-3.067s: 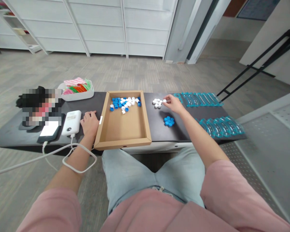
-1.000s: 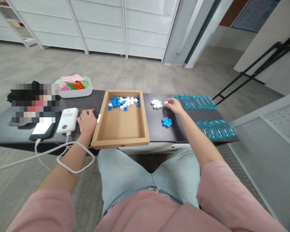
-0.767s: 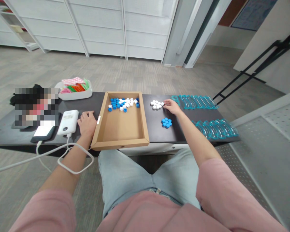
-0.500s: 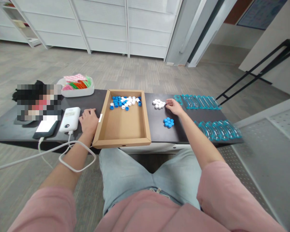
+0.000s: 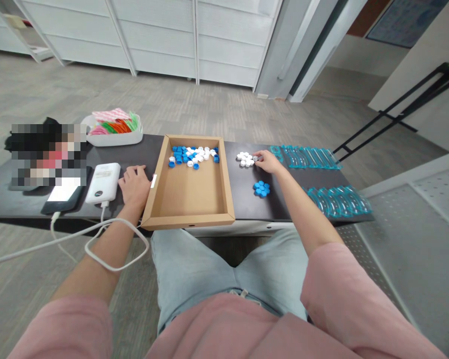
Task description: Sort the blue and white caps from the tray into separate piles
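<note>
My right hand (image 5: 268,162) is at the right edge of a cluster of white bottle caps (image 5: 245,159) on the dark table. Its fingers are closed on a greyish-white cap (image 5: 255,158) beside the cluster. Nearer to me, several blue caps (image 5: 261,189) sit together in a flower-like group. My left hand (image 5: 135,185) lies on the tabletop with fingers spread, holding nothing, between a white power bank and a shallow cardboard tray (image 5: 188,219). Loose blue and white caps (image 5: 198,155) are gathered at the far end inside the tray.
Two rows of clear teal-edged plastic pieces (image 5: 310,157) line the table's right side. At left are the white power bank (image 5: 104,183), a phone (image 5: 64,192), a white cable (image 5: 115,269) over my left forearm, and a white basket (image 5: 115,138) of colourful strips.
The fingers of my right hand have shifted slightly left, and a cap now shows at their tips. My left hand stays on the table. The whole view has shifted slightly.
</note>
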`<state>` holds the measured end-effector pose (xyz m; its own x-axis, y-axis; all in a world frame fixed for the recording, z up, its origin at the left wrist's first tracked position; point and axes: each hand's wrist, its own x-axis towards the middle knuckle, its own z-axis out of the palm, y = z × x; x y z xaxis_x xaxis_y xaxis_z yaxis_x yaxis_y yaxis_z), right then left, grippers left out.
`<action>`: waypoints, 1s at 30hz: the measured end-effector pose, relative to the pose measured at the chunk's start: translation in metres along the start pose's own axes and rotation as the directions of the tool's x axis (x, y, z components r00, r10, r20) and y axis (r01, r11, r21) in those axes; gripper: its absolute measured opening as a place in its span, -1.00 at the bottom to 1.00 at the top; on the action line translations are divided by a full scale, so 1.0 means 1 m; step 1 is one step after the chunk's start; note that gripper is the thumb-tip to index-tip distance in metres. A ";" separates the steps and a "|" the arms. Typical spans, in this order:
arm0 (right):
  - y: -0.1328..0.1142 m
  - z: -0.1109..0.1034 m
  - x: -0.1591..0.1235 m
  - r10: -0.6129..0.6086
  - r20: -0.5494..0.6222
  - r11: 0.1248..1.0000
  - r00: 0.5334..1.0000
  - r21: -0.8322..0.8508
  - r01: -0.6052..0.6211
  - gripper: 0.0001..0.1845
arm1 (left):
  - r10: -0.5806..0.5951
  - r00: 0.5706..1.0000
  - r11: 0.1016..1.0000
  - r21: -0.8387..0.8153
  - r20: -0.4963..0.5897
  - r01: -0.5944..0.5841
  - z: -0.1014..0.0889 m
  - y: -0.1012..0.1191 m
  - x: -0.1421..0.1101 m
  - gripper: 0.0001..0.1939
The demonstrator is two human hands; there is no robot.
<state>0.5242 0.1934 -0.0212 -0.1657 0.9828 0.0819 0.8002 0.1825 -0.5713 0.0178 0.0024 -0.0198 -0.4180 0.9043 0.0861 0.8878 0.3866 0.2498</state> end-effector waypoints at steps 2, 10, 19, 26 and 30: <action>0.002 0.000 -0.006 0.004 -0.011 1.000 1.000 0.009 -0.004 -0.77 | 0.000 1.000 1.000 0.006 -0.003 0.000 0.001 -0.001 0.000 -0.41; 0.008 0.017 -0.029 0.031 -0.175 0.979 0.984 0.204 0.005 -0.84 | 0.007 1.000 0.999 0.045 -0.012 -0.006 0.001 -0.001 0.001 -0.38; 0.011 0.027 -0.034 -0.024 -0.224 0.972 0.974 0.224 0.076 -0.73 | -0.006 1.000 0.997 0.081 0.014 0.005 -0.002 -0.004 0.003 -0.36; 0.018 0.029 -0.033 -0.004 -0.235 0.967 0.972 0.248 0.064 -0.80 | -0.030 0.999 0.994 0.107 0.038 0.026 -0.005 -0.003 0.004 -0.36; 0.020 0.033 -0.029 0.003 -0.239 0.970 0.971 0.235 0.055 -0.77 | -0.036 0.998 0.992 0.123 0.043 0.031 -0.006 -0.004 0.005 -0.37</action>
<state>0.5265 0.1673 -0.0620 -0.0209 0.9617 0.2734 0.6318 0.2247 -0.7418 0.0112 0.0042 -0.0141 -0.4414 0.8966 0.0355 0.8914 0.4337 0.1316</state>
